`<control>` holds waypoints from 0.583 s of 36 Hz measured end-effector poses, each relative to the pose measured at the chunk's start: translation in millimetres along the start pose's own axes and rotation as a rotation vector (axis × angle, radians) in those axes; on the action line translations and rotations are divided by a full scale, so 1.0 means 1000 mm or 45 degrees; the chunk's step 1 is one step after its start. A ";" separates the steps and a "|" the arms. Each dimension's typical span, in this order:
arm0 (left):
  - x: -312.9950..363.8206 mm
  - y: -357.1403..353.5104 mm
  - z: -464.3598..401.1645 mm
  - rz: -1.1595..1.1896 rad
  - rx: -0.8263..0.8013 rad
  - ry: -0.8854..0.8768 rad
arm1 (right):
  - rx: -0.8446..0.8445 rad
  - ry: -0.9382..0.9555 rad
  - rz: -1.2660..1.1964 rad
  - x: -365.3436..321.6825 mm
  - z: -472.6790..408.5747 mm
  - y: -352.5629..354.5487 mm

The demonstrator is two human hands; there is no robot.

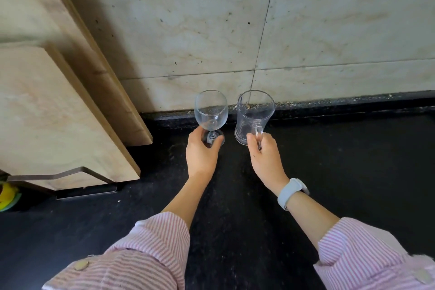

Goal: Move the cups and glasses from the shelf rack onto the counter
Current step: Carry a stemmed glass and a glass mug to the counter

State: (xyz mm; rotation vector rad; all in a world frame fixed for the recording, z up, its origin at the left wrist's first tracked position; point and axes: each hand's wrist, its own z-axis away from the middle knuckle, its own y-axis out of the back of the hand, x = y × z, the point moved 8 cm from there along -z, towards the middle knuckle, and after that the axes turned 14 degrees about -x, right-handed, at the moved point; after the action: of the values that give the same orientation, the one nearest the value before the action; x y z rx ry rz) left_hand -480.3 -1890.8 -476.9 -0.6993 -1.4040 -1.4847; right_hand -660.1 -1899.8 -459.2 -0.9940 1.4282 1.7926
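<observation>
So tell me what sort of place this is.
Probably a home kitchen. A dark stone counter runs along a tiled wall, wooden boards lean at the left, and the left hand holds a wine glass while the right hand holds a glass mug.

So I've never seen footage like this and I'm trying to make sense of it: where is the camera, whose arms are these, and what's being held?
There is no machine here. The single picture comes from a wide-angle camera worn on a person's head, looking forward and down, so the two arms in striped sleeves are the wearer's own. The left hand grips a clear wine glass low down, around its stem and foot. The right hand, with a pale watch on the wrist, holds the handle of a clear glass mug. Both stand upright, side by side, at the back of a black counter, close to a tiled wall. Whether they have fully touched down is hard to tell. Wooden boards lean at the left.
</observation>
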 end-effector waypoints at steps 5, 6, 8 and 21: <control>0.009 0.011 0.027 -0.558 -0.108 -0.020 | -0.044 -0.236 0.314 0.001 0.027 0.007; 0.009 0.014 0.034 -0.690 -0.137 -0.010 | -0.075 -0.302 0.385 0.001 0.035 0.006; 0.007 0.023 0.047 -0.904 -0.192 0.011 | -0.173 -0.394 0.562 -0.002 0.050 0.001; -0.006 0.208 0.196 -1.224 0.070 0.208 | -0.757 0.227 0.912 -0.157 0.128 -0.143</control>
State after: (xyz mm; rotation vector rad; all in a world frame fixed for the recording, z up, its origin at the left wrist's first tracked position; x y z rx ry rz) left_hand -329.2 -1679.1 -358.7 0.2045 -1.7353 -2.1382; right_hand -480.9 -1747.6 -380.4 -1.0057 1.5031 2.8298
